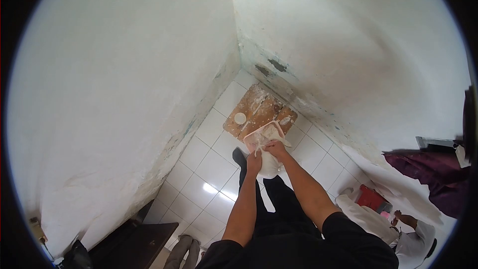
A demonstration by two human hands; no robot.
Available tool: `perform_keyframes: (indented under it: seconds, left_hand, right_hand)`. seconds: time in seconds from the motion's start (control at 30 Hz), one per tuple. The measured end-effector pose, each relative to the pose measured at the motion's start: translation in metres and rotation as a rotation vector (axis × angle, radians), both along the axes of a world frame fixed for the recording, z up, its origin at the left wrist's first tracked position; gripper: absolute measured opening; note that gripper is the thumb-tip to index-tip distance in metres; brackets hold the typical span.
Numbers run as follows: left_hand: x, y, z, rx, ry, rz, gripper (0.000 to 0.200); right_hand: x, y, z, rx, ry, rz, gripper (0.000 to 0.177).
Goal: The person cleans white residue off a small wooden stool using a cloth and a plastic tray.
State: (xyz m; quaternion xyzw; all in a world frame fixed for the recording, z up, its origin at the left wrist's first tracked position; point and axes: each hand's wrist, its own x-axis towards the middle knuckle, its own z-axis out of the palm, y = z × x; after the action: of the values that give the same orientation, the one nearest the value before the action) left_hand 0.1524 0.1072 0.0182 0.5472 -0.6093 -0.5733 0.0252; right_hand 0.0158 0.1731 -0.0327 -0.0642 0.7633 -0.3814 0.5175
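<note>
A clear plastic bag [269,165] with white contents hangs just in front of my legs. My left hand [254,159] is closed on the gathered top of the bag at its left side. Close beside it, my right hand [274,148] pinches the bag's top from the right. Just beyond my hands is a pink tray [250,141] with white material inside, and a pale flat piece sticks out over its right edge. The tray overlaps the near side of a wooden board [245,102] smeared with white residue. A round white object [240,118] lies on that board.
White walls with peeling patches [277,65] meet in the corner beyond the board. The floor is white tile [193,191]. A dark wooden piece of furniture [144,244] stands lower left, near another person's legs [185,251]. At right are a person in white [366,219], a red container [372,199] and purple cloth [423,172].
</note>
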Motion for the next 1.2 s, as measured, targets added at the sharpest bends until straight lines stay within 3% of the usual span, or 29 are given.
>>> perform_keyframes:
  seconds: [0.3,0.37,0.47,0.77,0.87,1.2]
  left_hand:
    - [0.003,-0.004,0.002,-0.058,-0.035,-0.085,0.043]
    - [0.005,-0.003,-0.006,-0.046,-0.012,-0.08,0.043]
    - [0.004,-0.003,0.0,-0.041,-0.023,-0.093,0.042]
    - [0.004,-0.003,-0.004,-0.038,-0.047,-0.122,0.041]
    - [0.001,-0.007,0.004,-0.017,-0.079,-0.149,0.041]
    - [-0.002,-0.011,0.011,0.053,-0.158,-0.164,0.045]
  right_hand:
    - [0.003,0.004,0.005,-0.051,0.119,0.034,0.03]
    - [0.003,0.008,-0.013,-0.086,-0.004,0.004,0.029]
    - [0.003,0.001,0.029,-0.085,0.033,-0.003,0.026]
    - [-0.004,0.002,0.029,-0.046,-0.126,0.084,0.022]
    - [-0.002,0.003,0.026,-0.09,0.072,0.153,0.021]
    - [0.001,0.006,0.032,-0.092,-0.052,0.065,0.024]
